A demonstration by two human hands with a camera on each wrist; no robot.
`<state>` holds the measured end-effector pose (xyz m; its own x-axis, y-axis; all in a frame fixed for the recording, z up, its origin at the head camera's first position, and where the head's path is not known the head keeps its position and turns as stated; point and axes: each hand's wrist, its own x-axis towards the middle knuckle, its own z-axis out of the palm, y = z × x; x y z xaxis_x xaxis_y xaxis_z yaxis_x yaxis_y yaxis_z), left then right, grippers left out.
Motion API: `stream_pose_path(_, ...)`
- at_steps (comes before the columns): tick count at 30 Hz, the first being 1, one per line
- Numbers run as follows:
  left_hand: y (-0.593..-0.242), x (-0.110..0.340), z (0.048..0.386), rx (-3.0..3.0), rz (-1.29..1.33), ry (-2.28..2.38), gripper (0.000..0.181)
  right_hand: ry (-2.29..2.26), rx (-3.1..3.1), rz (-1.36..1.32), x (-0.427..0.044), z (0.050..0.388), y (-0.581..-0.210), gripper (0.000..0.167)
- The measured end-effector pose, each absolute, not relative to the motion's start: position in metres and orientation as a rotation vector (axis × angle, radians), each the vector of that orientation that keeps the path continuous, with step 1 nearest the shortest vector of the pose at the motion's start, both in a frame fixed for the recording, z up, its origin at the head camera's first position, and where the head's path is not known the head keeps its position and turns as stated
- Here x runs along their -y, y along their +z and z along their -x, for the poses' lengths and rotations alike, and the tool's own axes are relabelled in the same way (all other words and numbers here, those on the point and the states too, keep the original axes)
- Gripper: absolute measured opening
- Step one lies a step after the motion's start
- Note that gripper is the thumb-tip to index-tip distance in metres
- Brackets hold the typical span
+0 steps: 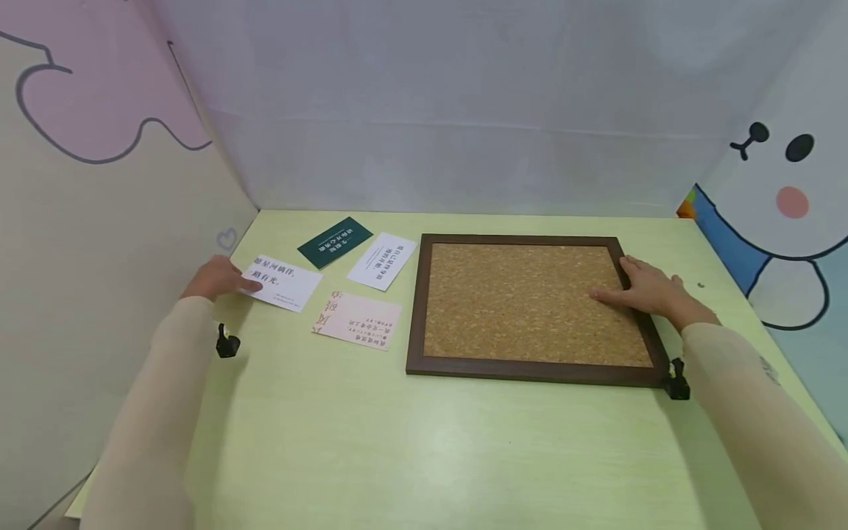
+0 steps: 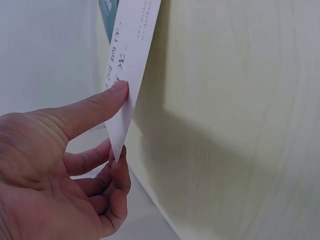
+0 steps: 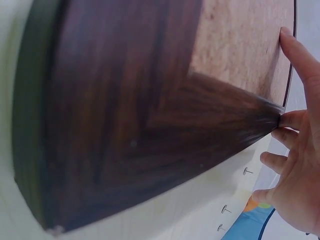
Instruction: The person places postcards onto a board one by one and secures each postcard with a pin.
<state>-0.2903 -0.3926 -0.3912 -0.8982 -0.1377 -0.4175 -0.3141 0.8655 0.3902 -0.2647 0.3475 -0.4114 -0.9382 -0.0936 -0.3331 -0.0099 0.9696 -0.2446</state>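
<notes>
Pinched between the thumb and fingers of my left hand (image 1: 218,278) is a white card (image 1: 285,282) with dark printed lettering. In the left wrist view this card (image 2: 131,65) is tilted, one corner between thumb and fingers. My right hand (image 1: 652,293) rests on the right side of a cork board (image 1: 523,302) with a dark brown wooden frame. Its thumb lies on the cork, and the fingers touch the frame (image 3: 225,107) at its outer edge. Beside the held card lie a dark green card (image 1: 335,242), another white card (image 1: 382,261) and a pale pink card (image 1: 358,319).
Several small metal pins (image 3: 226,209) lie on the table beyond the frame's right side. The pale green table (image 1: 464,449) meets a white back wall (image 1: 464,169). Decorated panels stand at left and right. A small black device (image 1: 227,343) sits at each wrist.
</notes>
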Motion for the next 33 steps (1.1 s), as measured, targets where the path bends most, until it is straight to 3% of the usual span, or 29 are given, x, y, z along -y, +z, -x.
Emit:
stream_pose_path(9,-0.374,0.402,0.282,-2.633,0.196,0.764,0.049,-0.332,-2.771,0.061,-0.347,0.264,-0.410,0.119)
stream_pose_path(27,-0.344,0.402,0.271,-2.692,0.271,0.883,0.049,-0.330,-2.768,0.094,-0.349,0.264,-0.412,0.116)
stream_pose_path(33,-0.334,0.398,0.268,-2.664,0.280,0.976,0.031,-0.329,-2.776,0.097,-0.349,0.264,-0.413,0.116)
